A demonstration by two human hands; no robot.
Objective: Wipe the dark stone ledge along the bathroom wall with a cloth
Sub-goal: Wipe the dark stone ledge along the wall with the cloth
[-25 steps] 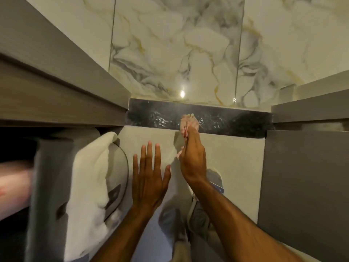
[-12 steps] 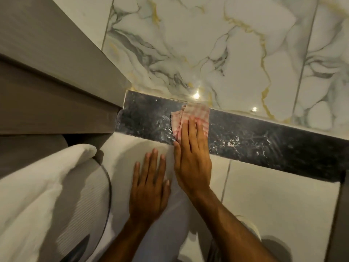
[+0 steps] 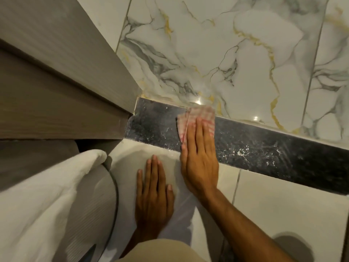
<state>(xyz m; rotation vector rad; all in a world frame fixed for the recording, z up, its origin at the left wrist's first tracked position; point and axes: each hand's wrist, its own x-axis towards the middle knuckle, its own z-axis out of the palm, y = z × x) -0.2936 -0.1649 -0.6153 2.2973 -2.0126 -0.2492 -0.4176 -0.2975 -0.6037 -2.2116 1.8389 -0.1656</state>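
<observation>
The dark stone ledge (image 3: 264,150) runs left to right along the marble wall, speckled with white dust and smears. A pink-and-white checked cloth (image 3: 196,118) lies folded on its left part. My right hand (image 3: 198,157) lies flat on the cloth, fingers straight and together, pressing it onto the ledge. Most of the cloth shows beyond my fingertips. My left hand (image 3: 154,190) rests flat on the pale tile face below the ledge, fingers spread slightly, holding nothing.
A grey wood-grain cabinet (image 3: 56,82) juts out at the left and ends the ledge there. A white towel (image 3: 37,201) hangs over a ribbed round object at lower left. Marble wall tiles (image 3: 226,53) rise behind the ledge.
My right hand went from holding the cloth edge-on to lying flat on it on the ledge. The view moved closer and shifted left; both hands have barely moved since half a second ago.
</observation>
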